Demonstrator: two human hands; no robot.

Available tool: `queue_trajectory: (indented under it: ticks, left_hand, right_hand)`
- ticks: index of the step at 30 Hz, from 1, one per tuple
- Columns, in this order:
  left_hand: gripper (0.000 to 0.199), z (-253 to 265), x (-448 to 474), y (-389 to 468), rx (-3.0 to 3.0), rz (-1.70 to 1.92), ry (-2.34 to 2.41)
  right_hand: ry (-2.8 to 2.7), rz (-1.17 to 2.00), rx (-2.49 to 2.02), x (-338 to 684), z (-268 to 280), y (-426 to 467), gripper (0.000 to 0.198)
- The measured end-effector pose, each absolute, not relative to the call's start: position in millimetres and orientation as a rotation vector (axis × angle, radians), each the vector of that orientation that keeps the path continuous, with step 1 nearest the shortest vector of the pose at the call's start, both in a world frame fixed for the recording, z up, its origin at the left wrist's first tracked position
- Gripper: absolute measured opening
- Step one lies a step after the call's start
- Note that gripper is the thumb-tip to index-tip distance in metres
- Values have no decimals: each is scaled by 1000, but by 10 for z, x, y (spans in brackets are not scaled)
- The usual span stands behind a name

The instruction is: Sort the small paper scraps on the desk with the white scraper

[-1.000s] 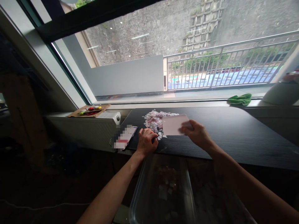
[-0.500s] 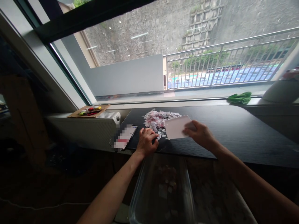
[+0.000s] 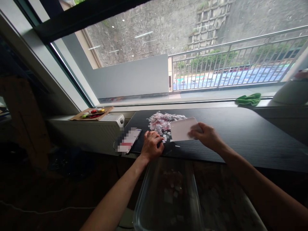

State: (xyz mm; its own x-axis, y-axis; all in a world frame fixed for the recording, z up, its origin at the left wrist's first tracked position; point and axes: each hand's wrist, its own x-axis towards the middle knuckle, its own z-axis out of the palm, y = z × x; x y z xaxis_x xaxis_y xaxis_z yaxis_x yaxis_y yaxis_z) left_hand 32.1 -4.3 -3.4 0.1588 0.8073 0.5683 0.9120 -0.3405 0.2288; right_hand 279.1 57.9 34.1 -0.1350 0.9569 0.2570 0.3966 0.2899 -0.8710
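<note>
My right hand grips a flat white scraper by its right end, its thumb and fingers blurred. The scraper is tilted, with its left part beside a heap of small white and pinkish paper scraps on the dark tabletop. Left of it, my left hand rests near the table's front edge, fingers bent and thumb apart from the index finger. Nothing shows in that hand, though its fingertips are partly hidden. Several loose scraps lie between the two hands. Below the edge, a clear plastic bin has scraps inside.
A phone, partly pixelated, lies at the table's left end. A radiator stands beyond it, bearing cardboard with colourful items. On the windowsill are a green cloth and a pale rounded container.
The scraper has shifted only slightly. A loose paper scrap now lies on the tabletop just in front of it. My left hand stays in nearly the same place.
</note>
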Motion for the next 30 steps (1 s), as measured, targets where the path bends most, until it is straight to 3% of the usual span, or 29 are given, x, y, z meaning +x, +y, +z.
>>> queue_trajectory:
  ticks: [7,16,30]
  left_hand:
    - [19,-33,322,-41,-2249,-932,-1696]
    - [18,-25,319,-49,-2243,-936,-1681]
    - [19,-25,303,-35,-2233,-925,-1689]
  right_hand:
    - [-1573,812,-1343,2982,486,455,18]
    - [-1401,898,-1253,2892,160,440,23]
    - [-1351,844,-1311,2897,106,399,14]
